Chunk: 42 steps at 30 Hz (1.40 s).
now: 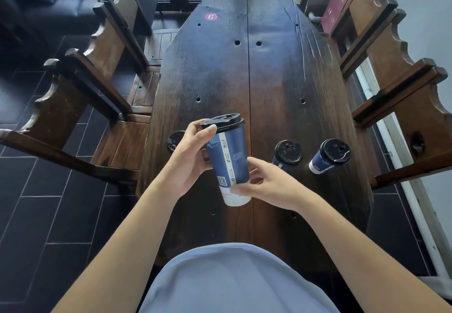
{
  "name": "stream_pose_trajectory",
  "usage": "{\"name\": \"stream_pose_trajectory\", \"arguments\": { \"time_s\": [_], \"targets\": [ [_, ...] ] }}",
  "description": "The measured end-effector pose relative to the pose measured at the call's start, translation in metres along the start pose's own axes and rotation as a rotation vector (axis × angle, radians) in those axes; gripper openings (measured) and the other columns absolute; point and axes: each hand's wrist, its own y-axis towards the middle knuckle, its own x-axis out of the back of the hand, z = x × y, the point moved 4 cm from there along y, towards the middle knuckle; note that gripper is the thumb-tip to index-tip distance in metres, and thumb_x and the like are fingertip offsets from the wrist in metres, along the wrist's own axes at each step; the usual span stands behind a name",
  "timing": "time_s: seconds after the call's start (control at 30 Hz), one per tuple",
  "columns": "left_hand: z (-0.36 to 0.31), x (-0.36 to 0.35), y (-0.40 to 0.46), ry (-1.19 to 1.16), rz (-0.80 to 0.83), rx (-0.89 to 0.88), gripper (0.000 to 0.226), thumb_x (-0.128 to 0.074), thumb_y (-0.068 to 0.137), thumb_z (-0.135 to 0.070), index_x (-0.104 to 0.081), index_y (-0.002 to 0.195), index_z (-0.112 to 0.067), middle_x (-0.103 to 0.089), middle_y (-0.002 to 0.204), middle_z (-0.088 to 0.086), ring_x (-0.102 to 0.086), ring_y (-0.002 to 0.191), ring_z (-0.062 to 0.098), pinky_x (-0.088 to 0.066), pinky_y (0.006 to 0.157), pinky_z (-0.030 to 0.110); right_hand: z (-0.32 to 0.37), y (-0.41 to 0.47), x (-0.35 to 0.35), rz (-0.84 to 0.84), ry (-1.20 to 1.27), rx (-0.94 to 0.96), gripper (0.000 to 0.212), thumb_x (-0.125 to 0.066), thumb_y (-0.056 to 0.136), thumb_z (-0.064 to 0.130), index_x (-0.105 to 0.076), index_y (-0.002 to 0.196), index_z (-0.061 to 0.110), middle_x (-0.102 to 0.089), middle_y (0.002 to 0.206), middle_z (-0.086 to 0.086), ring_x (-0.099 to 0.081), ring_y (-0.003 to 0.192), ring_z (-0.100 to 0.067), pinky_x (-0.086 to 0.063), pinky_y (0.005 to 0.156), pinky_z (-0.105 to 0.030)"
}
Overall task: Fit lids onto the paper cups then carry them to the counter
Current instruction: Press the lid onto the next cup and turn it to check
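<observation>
A tall blue paper cup (pixel 232 163) with a black lid (pixel 223 120) is held tilted above the dark wooden table (pixel 269 80). My left hand (pixel 190 156) wraps the cup's upper part, thumb against the lid's rim. My right hand (pixel 266 183) grips the cup near its white base. Two more blue cups with black lids stand on the table to the right, one (pixel 286 153) close by and another (pixel 330 156) further right. A further black lid (pixel 175 140) shows at the table's left edge, partly hidden behind my left hand.
Wooden benches with carved backs flank the table, one on the left (pixel 97 87) and one on the right (pixel 403 87). A red round sticker (pixel 211 16) marks the far end of the table. Dark floor tiles lie on the left. A red box (pixel 340 2) leans at the back right.
</observation>
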Motion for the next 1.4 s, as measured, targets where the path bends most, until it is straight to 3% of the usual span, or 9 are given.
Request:
{"name": "stream_pose_trajectory", "arguments": {
  "time_s": [0.17, 0.43, 0.63, 0.77, 1.0, 1.1, 1.2, 1.27, 1.4],
  "targets": [
    [0.004, 0.002, 0.004, 0.026, 0.013, 0.013, 0.087, -0.074, 0.073, -0.054, -0.044, 0.144, -0.014, -0.067, 0.136, 0.008, -0.068, 0.118, 0.027, -0.057, 0.089, 0.043, 0.016, 0.01, 0.035, -0.069, 0.078, 0.063, 0.076, -0.062, 0.085, 0.068, -0.047, 0.148, 0.03, -0.064, 0.13, 0.013, -0.067, 0.112, -0.003, -0.061, 0.089, -0.031],
    [0.017, 0.006, 0.015, 0.097, 0.035, 0.055, 0.07, -0.078, 0.079, -0.044, -0.051, 0.139, -0.02, -0.069, 0.132, 0.006, -0.069, 0.118, 0.024, -0.058, 0.088, 0.04, 0.027, 0.031, 0.046, -0.075, 0.105, 0.048, 0.06, -0.057, 0.084, 0.06, -0.054, 0.138, 0.032, -0.065, 0.13, 0.008, -0.064, 0.116, -0.009, -0.062, 0.086, -0.03],
    [0.041, 0.019, 0.032, 0.278, 0.086, 0.217, 0.052, -0.076, 0.086, -0.042, -0.06, 0.136, -0.034, -0.074, 0.124, -0.01, -0.068, 0.119, 0.012, -0.058, 0.101, 0.047, -0.008, 0.048, 0.035, -0.054, 0.119, -0.116, 0.049, -0.064, 0.095, 0.043, -0.051, 0.14, 0.028, -0.063, 0.122, 0.01, -0.063, 0.111, -0.009, -0.06, 0.077, -0.018],
    [0.063, 0.027, 0.045, 0.294, -0.002, 0.292, 0.04, -0.078, 0.092, -0.032, -0.063, 0.129, -0.035, -0.077, 0.116, -0.006, -0.072, 0.113, 0.016, -0.059, 0.099, 0.049, -0.032, 0.062, 0.028, -0.043, 0.13, -0.214, 0.05, -0.067, 0.096, 0.038, -0.05, 0.141, 0.027, -0.063, 0.125, 0.008, -0.063, 0.107, -0.007, -0.059, 0.074, -0.016],
    [0.094, 0.034, 0.071, 0.273, -0.049, 0.39, 0.041, -0.079, 0.093, -0.024, -0.062, 0.128, -0.036, -0.074, 0.12, -0.005, -0.067, 0.117, 0.017, -0.059, 0.099, 0.049, -0.061, 0.09, 0.024, -0.038, 0.156, -0.333, 0.052, -0.073, 0.094, 0.032, -0.051, 0.141, 0.029, -0.062, 0.121, 0.013, -0.063, 0.109, -0.009, -0.059, 0.082, -0.022],
    [0.103, 0.04, 0.081, 0.281, -0.056, 0.414, 0.054, -0.081, 0.091, -0.024, -0.058, 0.139, -0.033, -0.073, 0.123, -0.004, -0.066, 0.119, 0.018, -0.058, 0.101, 0.05, -0.07, 0.101, 0.024, -0.015, 0.131, -0.345, 0.053, -0.074, 0.093, 0.033, -0.053, 0.141, 0.027, -0.064, 0.129, 0.009, -0.064, 0.111, -0.01, -0.061, 0.087, -0.025],
    [0.108, 0.046, 0.09, 0.286, -0.055, 0.411, 0.052, -0.082, 0.089, -0.021, -0.06, 0.134, -0.036, -0.072, 0.121, -0.005, -0.065, 0.12, 0.017, -0.058, 0.099, 0.045, -0.077, 0.114, 0.025, 0.006, 0.095, -0.333, 0.056, -0.075, 0.092, 0.034, -0.053, 0.143, 0.027, -0.064, 0.135, 0.006, -0.061, 0.12, -0.012, -0.059, 0.093, -0.031],
    [0.108, 0.05, 0.096, 0.333, -0.069, 0.382, 0.05, -0.083, 0.088, -0.021, -0.062, 0.129, -0.04, -0.071, 0.123, -0.008, -0.064, 0.122, 0.015, -0.06, 0.096, 0.04, -0.078, 0.123, 0.027, 0.003, 0.056, -0.309, 0.058, -0.075, 0.092, 0.032, -0.052, 0.145, 0.027, -0.062, 0.138, 0.007, -0.058, 0.123, -0.009, -0.055, 0.087, -0.022],
    [0.103, 0.057, 0.115, 0.666, -0.065, 0.229, 0.066, -0.085, 0.086, -0.029, -0.056, 0.145, -0.03, -0.067, 0.136, -0.008, -0.063, 0.123, 0.012, -0.059, 0.098, 0.033, -0.081, 0.15, 0.033, 0.005, -0.045, -0.261, 0.063, -0.078, 0.09, 0.024, -0.051, 0.146, 0.026, -0.061, 0.142, 0.006, -0.057, 0.125, -0.01, -0.048, 0.078, -0.011]
  ]
}}
